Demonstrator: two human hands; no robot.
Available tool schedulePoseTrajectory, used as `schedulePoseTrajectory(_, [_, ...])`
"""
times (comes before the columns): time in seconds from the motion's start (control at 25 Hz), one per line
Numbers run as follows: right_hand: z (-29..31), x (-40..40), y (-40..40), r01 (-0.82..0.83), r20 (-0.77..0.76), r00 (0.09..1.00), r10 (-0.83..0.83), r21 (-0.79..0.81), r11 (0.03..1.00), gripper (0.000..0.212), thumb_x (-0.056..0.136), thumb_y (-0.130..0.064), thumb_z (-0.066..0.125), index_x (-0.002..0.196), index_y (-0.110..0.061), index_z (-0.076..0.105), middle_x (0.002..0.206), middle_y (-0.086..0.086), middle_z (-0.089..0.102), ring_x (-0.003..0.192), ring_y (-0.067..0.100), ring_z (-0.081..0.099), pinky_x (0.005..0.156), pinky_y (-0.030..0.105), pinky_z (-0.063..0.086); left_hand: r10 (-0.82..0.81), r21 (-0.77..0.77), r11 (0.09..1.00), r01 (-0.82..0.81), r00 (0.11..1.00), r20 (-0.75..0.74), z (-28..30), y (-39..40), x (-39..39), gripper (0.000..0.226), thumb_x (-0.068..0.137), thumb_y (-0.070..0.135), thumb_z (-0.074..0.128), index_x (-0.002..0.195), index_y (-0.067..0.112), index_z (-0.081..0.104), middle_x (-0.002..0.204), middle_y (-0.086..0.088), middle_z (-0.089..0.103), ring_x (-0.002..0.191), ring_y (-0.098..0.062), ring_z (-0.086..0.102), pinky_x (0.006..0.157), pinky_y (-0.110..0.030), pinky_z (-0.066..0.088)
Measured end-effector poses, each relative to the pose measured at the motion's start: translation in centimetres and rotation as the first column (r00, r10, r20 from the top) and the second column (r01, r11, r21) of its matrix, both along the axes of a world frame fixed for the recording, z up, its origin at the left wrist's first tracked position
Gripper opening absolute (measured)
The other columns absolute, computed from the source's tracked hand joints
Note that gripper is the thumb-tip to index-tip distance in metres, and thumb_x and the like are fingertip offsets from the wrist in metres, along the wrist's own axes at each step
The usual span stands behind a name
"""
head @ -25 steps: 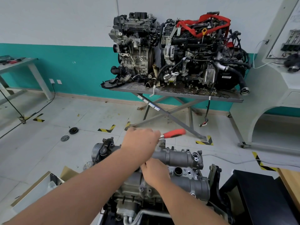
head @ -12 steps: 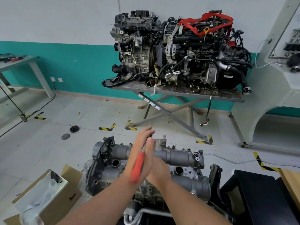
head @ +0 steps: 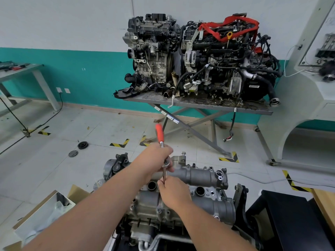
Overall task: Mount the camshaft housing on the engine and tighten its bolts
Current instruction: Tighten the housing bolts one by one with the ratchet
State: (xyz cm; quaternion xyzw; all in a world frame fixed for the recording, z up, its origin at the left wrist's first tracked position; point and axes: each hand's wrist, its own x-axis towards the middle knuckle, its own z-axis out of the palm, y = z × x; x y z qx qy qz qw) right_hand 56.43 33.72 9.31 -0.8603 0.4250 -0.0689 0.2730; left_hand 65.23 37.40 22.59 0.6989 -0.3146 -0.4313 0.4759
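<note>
The engine (head: 181, 211) sits low at centre and serves as the reference point. The grey camshaft housing (head: 199, 175) lies on top of it, along its length, with several bolt heads visible along its edges and open round bores on its upper face.

The person's right hand (head: 174, 193) is over the middle of the housing, fingers (head: 161, 183) curled round the lower end of a thin metal extension bar (head: 164, 173) that stands nearly upright. What the bar's tip engages is hidden by the hand. The left hand (head: 155, 159) is just above and beyond the right, fingers clenched round the ratchet wrench (head: 160, 135) near its head; the red handle points up and away from the engine.

One bolt (head: 183, 153) stands raised on the far edge of the housing, just right of the left hand.

Left of the engine is an open cardboard box (head: 45, 214) holding plastic wrap. Right of it is a black surface (head: 299, 223).

Beyond the engine, on the floor (head: 72, 178) to the left, lie two dark round parts (head: 82, 145). Farther back, a metal desk (head: 199, 104) against the teal and white wall carries two more complete engines (head: 199, 57), the right-hand one draped with a red strap (head: 235, 26).
</note>
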Motion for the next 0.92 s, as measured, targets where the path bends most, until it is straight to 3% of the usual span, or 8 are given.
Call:
schedulePoseTrajectory(0.12, [0.0,-0.1,0.1,-0.032,-0.010,0.999,0.032,-0.001,0.999,0.031,0.103,-0.043,0.036,0.091,-0.024,0.057,0.096,0.005,0.070,0.092,0.028,0.066,0.068,0.033,0.040,-0.311,0.210,0.949,0.236,0.805,0.505,1.5,-0.5,-0.2,0.019,0.093,0.017,0.047,0.087,0.008,0.062,0.065,-0.001,0.070,0.064,-0.019,0.068,0.066,-0.031,0.051])
schedulePoseTrajectory(0.2, [0.1,0.0,0.1,-0.040,-0.004,0.999,0.040,0.002,0.999,0.028,0.104,-0.042,0.035,0.085,-0.027,0.050,0.095,0.005,0.069,0.091,0.027,0.065,0.067,0.033,0.039,-0.411,0.360,0.911,0.199,0.410,0.814,2.0,-1.2,-0.5,0.019,0.098,0.025,0.046,0.083,0.017,0.056,0.075,0.002,0.065,0.065,-0.019,0.061,0.062,-0.029,0.044])
schedulePoseTrajectory(0.32, [0.0,0.1,0.0,-0.008,-0.004,1.000,0.008,0.006,1.000,0.027,0.103,-0.040,0.034,0.084,-0.027,0.047,0.096,0.004,0.069,0.090,0.027,0.063,0.068,0.033,0.039,-0.259,0.277,0.937,0.214,-0.109,0.960,0.6,-0.8,-0.7,0.023,0.102,0.039,0.042,0.097,0.026,0.060,0.087,0.004,0.058,0.083,-0.021,0.060,0.082,-0.037,0.040])
schedulePoseTrajectory(0.4, [-0.3,0.3,-0.2,-0.019,-0.007,1.000,0.019,0.025,0.999,0.027,0.102,-0.037,0.034,0.081,-0.025,0.048,0.092,0.003,0.067,0.084,0.026,0.061,0.067,0.033,0.040,0.082,0.005,0.928,0.373,-0.217,0.973,-1.2,0.4,-0.2,0.028,0.094,0.039,0.050,0.078,0.024,0.066,0.084,0.002,0.061,0.084,-0.023,0.063,0.082,-0.039,0.042])
schedulePoseTrajectory(0.48, [0.4,0.4,0.0,-0.038,-0.022,0.999,0.038,0.015,0.999,0.024,0.099,-0.027,0.036,0.081,-0.023,0.052,0.087,0.002,0.062,0.082,0.026,0.059,0.067,0.035,0.044,0.394,-0.272,0.834,0.480,-0.174,0.902,-3.0,1.2,0.4,0.028,0.086,0.037,0.058,0.062,0.022,0.061,0.087,0.001,0.065,0.088,-0.024,0.065,0.081,-0.040,0.038])
schedulePoseTrajectory(0.6, [1.5,1.3,1.2,0.079,0.117,0.990,-0.080,0.012,0.997,0.021,0.096,-0.012,0.041,0.107,-0.021,0.056,0.092,-0.003,0.061,0.093,0.009,0.060,0.089,0.025,0.045,0.423,-0.382,0.848,0.367,-0.036,0.905,-5.4,1.6,-0.4,0.025,0.085,0.044,0.066,0.071,0.023,0.065,0.113,0.000,0.068,0.105,-0.023,0.060,0.086,-0.040,0.031])
schedulePoseTrajectory(0.72, [0.4,0.2,0.2,0.030,0.213,0.977,-0.028,-0.009,1.000,0.026,0.098,-0.015,0.044,0.121,-0.021,0.055,0.093,-0.018,0.066,0.073,-0.026,0.051,0.069,-0.007,0.031,0.296,-0.447,0.869,0.213,0.500,0.814,-6.1,1.7,-1.2,0.033,0.086,0.043,0.062,0.105,0.017,0.069,0.133,0.003,0.056,0.121,-0.014,0.052,0.099,-0.030,0.035])
schedulePoseTrajectory(0.92, [-0.7,0.5,-0.6,0.010,-0.029,1.000,-0.010,-0.014,1.000,0.028,0.094,-0.033,0.034,0.089,-0.024,0.060,0.096,0.002,0.071,0.092,0.029,0.067,0.073,0.035,0.049,0.233,-0.583,0.812,-0.032,0.934,0.272,-5.7,1.3,-2.3,0.039,0.098,0.050,0.041,0.123,0.030,0.063,0.139,0.014,0.056,0.123,-0.006,0.057,0.097,-0.023,0.047])
